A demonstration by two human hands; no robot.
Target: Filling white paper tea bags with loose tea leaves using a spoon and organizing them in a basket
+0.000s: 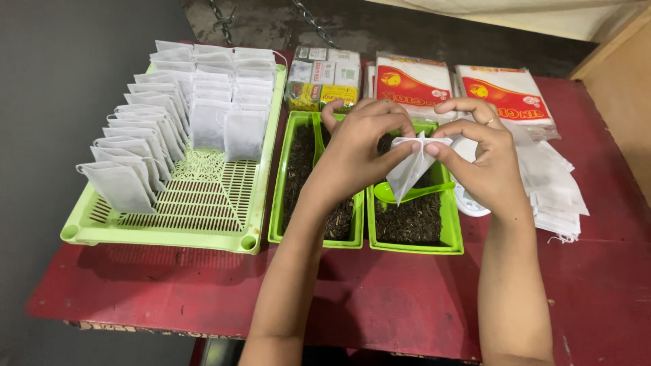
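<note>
From the head camera, the left hand (356,146) and right hand (485,159) both pinch the top of a small white bag (412,169), fingers closed on it, just above the green tray of dark leaves (447,227). A green spoon (407,194) lies in that tray. To do it well, hold the bag's mouth wide and keep it over the tray.

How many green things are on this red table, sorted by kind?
Slotted green tray holding filled white bags: 1
Green tubs of dark loose leaf, left tub and right tub: 2
Green spoon under the white bag pinched by both hands: 1
Total: 4
</note>
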